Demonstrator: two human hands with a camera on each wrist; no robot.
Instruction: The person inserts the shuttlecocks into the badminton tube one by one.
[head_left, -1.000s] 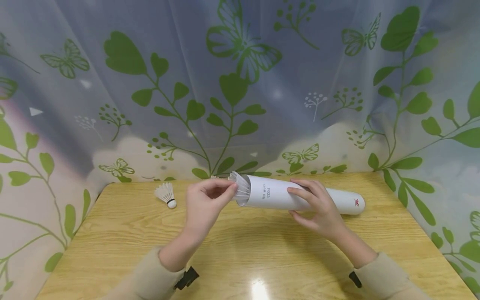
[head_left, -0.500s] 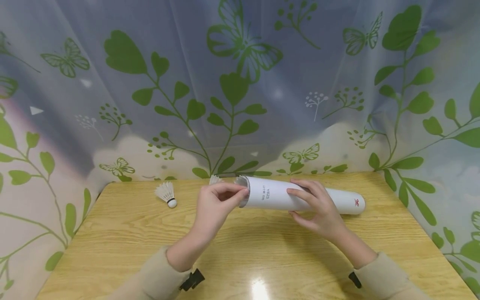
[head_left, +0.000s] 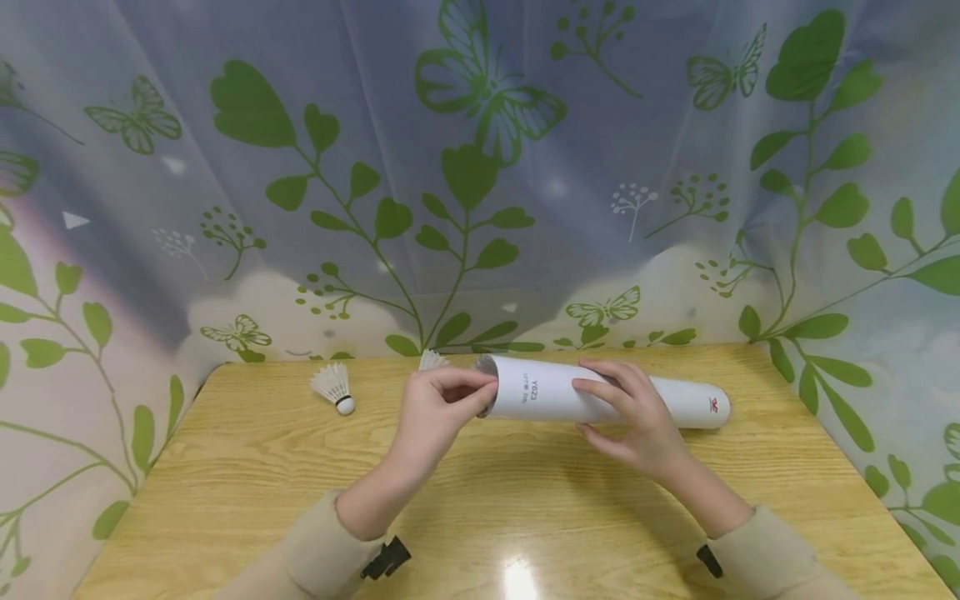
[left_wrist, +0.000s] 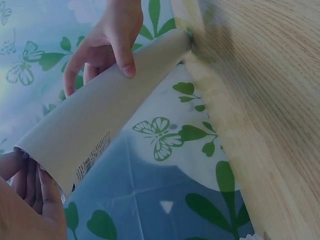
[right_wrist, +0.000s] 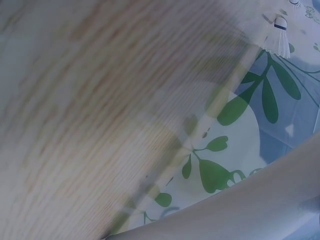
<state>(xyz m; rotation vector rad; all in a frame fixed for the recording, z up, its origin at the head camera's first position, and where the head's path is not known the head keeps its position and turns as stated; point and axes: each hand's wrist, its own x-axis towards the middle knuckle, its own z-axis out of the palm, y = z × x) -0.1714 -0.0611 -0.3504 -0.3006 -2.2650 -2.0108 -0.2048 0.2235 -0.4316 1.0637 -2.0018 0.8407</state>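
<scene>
My right hand [head_left: 637,417] grips a white shuttlecock tube [head_left: 551,390] around its middle, fingers over the top and thumb on the near side. The tube lies sideways in the head view, mouth to the left. At that mouth, my left hand [head_left: 438,417] pinches a shuttlecock [head_left: 486,364], of which only a few feather tips show inside the rim. In the left wrist view, the left fingers [left_wrist: 47,195] reach into the tube's mouth and the rest of the shuttlecock is hidden. Another shuttlecock [head_left: 432,360] stands partly hidden behind the left hand.
One more shuttlecock [head_left: 333,389] rests on the wooden table [head_left: 247,467], left of the hands, its cork toward me. A patterned curtain [head_left: 480,208] hangs along the table's back edge. In the right wrist view, two shuttlecocks show near the top right.
My left hand has moved right to the tube's mouth, and the shuttlecock's feathers, which stuck out before, have gone inside. The right hand and tube have hardly moved.
</scene>
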